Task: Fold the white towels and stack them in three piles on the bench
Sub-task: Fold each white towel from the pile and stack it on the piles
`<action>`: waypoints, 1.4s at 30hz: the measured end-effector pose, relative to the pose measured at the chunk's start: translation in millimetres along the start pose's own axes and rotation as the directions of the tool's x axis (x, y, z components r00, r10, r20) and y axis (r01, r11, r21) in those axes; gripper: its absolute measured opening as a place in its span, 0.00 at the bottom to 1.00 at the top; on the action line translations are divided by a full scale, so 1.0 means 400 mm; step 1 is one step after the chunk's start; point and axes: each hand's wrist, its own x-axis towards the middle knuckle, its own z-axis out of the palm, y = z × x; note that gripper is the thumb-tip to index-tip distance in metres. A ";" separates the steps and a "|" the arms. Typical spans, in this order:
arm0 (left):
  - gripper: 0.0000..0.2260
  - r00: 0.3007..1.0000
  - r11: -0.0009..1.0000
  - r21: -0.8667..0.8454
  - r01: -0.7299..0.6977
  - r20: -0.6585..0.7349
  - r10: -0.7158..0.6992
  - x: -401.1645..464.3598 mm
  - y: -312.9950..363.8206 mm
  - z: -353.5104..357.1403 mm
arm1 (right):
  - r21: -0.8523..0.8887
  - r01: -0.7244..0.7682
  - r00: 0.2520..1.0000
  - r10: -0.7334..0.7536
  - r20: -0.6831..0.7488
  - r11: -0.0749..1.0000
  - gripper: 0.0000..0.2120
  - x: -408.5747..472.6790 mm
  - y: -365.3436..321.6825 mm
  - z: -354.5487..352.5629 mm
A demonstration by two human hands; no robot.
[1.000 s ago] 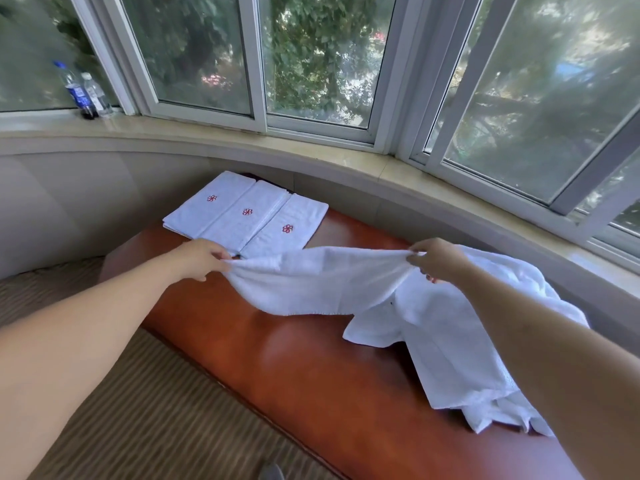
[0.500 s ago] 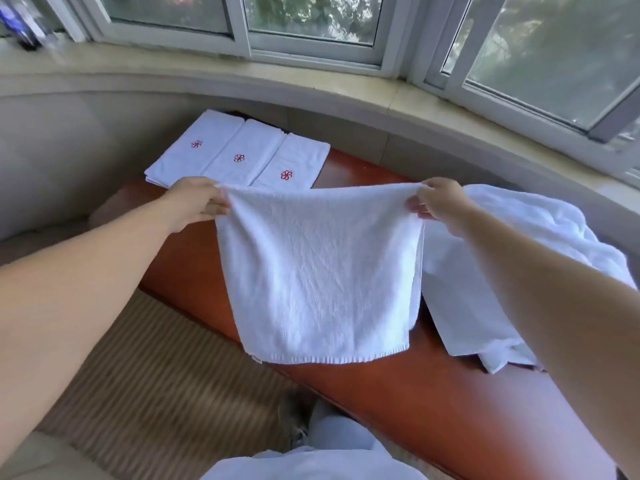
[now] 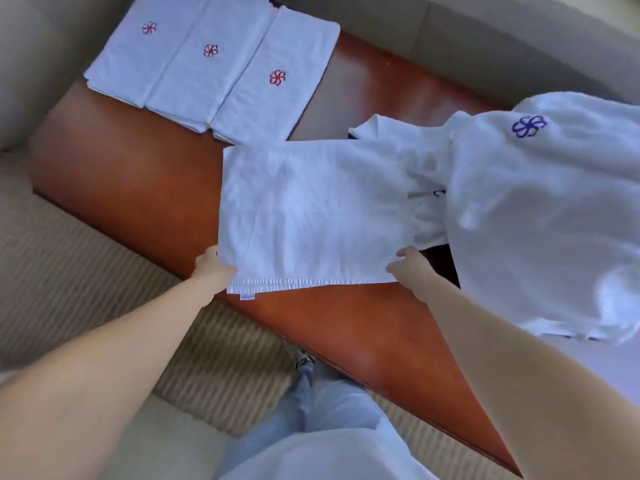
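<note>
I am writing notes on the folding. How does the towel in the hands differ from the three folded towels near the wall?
The held towel lies open in one wide sheet; the folded towels are narrow strips, side by side. The left hand and right hand grip the held towel's near corners; nothing touches the folded towels. Each folded towel shows a red emblem; the held towel shows none. All are white, on the bench.

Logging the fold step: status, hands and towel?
Left hand and right hand each pinch a near corner. Towel spread flat on bench. Unfolded heap overlaps its right edge.

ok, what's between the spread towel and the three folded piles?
Only bare bench wood in the head view: a narrow strip separates the spread towel from the nearest folded pile.
</note>
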 end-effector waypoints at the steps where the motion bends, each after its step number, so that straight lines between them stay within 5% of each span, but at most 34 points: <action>1: 0.32 0.999 0.999 0.033 0.026 -0.027 -0.025 0.010 -0.011 0.008 | 0.005 -0.028 0.999 0.028 -0.018 1.000 0.25 0.012 0.011 0.014; 6: 0.31 0.985 0.991 0.023 0.131 -0.118 -0.127 0.059 -0.060 0.038 | 0.149 -0.132 0.986 0.145 -0.086 0.980 0.27 0.051 0.042 0.063; 10: 0.16 0.972 0.971 -0.065 0.232 -0.018 -0.234 0.076 -0.068 0.048 | 0.191 -0.099 0.990 0.115 -0.076 0.977 0.08 0.049 0.049 0.074; 13: 0.10 0.978 0.962 -0.199 0.187 -0.056 -0.201 0.064 -0.044 0.028 | 0.368 -0.046 0.998 0.061 -0.030 0.929 0.06 0.039 0.012 0.034; 17: 0.07 0.986 0.621 -0.776 0.106 0.000 -0.167 0.012 0.035 -0.073 | 0.640 0.104 0.994 -0.106 -0.036 0.761 0.14 0.009 -0.136 -0.094; 21: 0.07 0.996 0.395 -0.918 0.037 0.002 -0.088 -0.033 0.081 -0.157 | 0.816 0.301 0.945 -0.268 -0.186 0.494 0.09 -0.057 -0.256 -0.190; 24: 0.06 0.999 0.553 -0.833 0.021 -0.009 -0.051 -0.054 0.052 -0.129 | 0.785 0.335 0.941 -0.234 -0.245 0.521 0.05 -0.073 -0.228 -0.187; 27: 0.03 0.999 0.780 -0.625 0.037 -0.001 -0.048 -0.051 -0.015 -0.047 | 0.666 0.219 0.968 -0.075 -0.238 0.713 0.02 -0.036 -0.103 -0.129; 29: 0.03 0.998 0.844 -0.532 0.068 0.021 -0.067 -0.039 -0.049 -0.003 | 0.569 0.118 0.980 -0.003 -0.199 0.814 0.05 -0.002 -0.016 -0.091; 42: 0.07 0.981 0.740 -0.656 0.149 0.189 -0.030 -0.067 0.060 -0.077 | 0.457 0.080 0.996 -0.058 -0.063 0.886 0.05 -0.039 -0.107 -0.115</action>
